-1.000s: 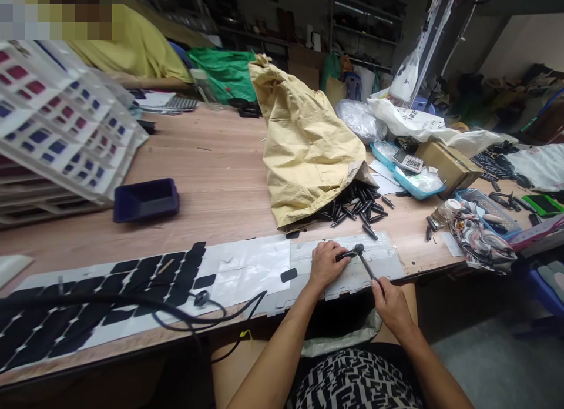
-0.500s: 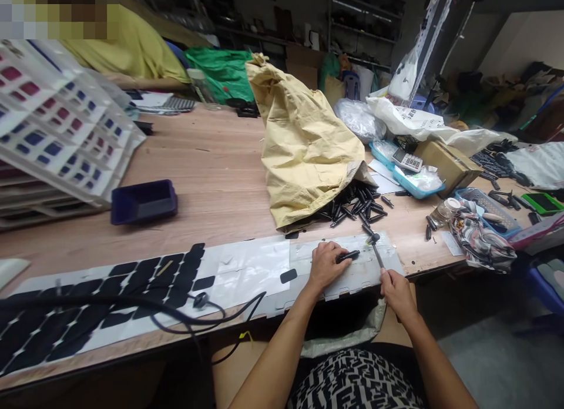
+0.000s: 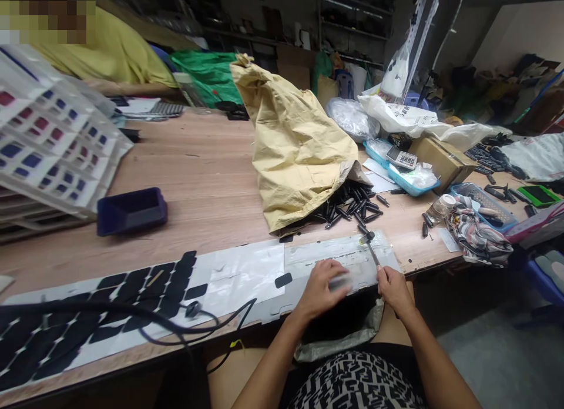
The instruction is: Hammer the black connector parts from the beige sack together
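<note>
My right hand (image 3: 394, 288) is closed around the handle of a small hammer (image 3: 373, 253). Its dark head rests at the back of a grey-white board (image 3: 388, 250) on the table's front edge. Over the board's front edge, my left hand (image 3: 324, 288) has bent fingers smeared by motion. A dark grey blur shows at its fingertips, and whether a part is held cannot be made out. Behind the hammer, a heap of black tube-shaped parts (image 3: 350, 203) spills from the mouth of a yellow cloth sack (image 3: 304, 156). An open sack (image 3: 374, 324) hangs below the board.
Black patches line a white sheet (image 3: 247, 268) at left, with black cables (image 3: 132, 312) crossing it. A purple tray (image 3: 132, 212) and white crates (image 3: 53, 133) stand beyond. Right are a blue basket (image 3: 414, 183), cardboard box (image 3: 440, 162) and jar (image 3: 440, 208). Someone in yellow (image 3: 127, 50) sits opposite.
My left hand has drawn back from the board toward its front edge; the black part seen under its fingers is no longer distinct. My right hand keeps the hammer nearly in place. The view shifted slightly.
</note>
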A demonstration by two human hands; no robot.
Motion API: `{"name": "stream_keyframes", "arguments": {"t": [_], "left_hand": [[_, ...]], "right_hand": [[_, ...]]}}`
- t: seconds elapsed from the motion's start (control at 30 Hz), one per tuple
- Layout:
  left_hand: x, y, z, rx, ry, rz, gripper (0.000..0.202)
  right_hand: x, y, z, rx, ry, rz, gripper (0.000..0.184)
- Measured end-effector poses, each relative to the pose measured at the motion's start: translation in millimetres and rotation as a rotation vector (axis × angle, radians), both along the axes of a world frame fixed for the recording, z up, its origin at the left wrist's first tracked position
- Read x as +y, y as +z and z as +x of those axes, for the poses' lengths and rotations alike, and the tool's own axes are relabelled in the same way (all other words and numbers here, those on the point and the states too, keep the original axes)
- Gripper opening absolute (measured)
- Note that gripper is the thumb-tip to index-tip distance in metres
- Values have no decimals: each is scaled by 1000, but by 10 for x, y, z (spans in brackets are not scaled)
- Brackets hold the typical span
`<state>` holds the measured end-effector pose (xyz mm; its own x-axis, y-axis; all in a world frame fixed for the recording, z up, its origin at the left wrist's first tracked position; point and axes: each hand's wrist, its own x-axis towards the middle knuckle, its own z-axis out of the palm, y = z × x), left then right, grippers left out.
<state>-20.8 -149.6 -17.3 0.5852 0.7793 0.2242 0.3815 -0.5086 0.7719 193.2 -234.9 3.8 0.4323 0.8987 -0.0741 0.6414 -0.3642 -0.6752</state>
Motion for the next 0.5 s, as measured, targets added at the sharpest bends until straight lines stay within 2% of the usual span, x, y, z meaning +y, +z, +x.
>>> {"name": "stream_keyframes", "arguments": {"t": [0.13, 0.2, 0.27, 0.33, 0.4, 0.5], "left_hand": [[646, 10, 260, 30, 402, 60, 29], [943, 28, 404, 107, 523, 117, 32], [1158, 38, 524, 204, 551, 160, 32], [1281, 30, 607, 308, 520, 165, 27], [1319, 5, 643, 377, 475, 152, 23], [1251, -43, 596, 367, 404, 148, 21]], "right_hand": [[-3, -36, 0, -27, -2, 29, 43], [-4, -61, 4, -44, -6, 39, 43], [-3, -84, 10, -53, -7, 44, 43], [-1, -98, 16, -52, -6, 45, 43], [-2, -100, 19, -45, -1, 46, 43], [-10, -93, 16, -41, 3, 59, 43]]}}
